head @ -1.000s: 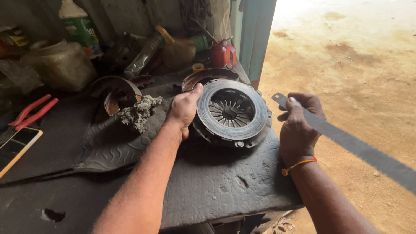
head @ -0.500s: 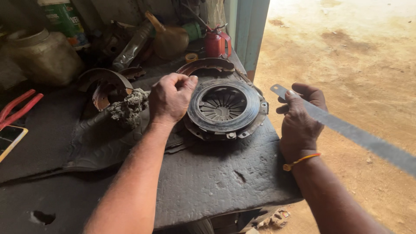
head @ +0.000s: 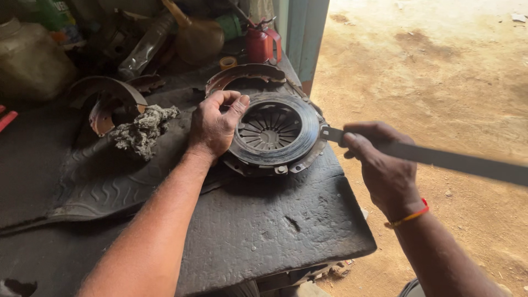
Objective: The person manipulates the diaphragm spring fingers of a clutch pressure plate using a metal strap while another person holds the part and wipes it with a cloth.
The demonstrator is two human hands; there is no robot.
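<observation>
- Clutch plate [head: 273, 132] lay on the counter [head: 264, 231], left hand [head: 215, 125] curled on its rim.
- Right hand [head: 379, 165] gripped a flat bar [head: 440, 158]; firm bracing seemed wise.

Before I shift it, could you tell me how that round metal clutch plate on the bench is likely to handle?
The clutch plate looks like thick, rigid metal, so probably heavy for its size. It lies flat on the rubber mat, so rolling or tipping seems unlikely. Its grimy surface may be slippery; the left hand grips its rim.
</observation>
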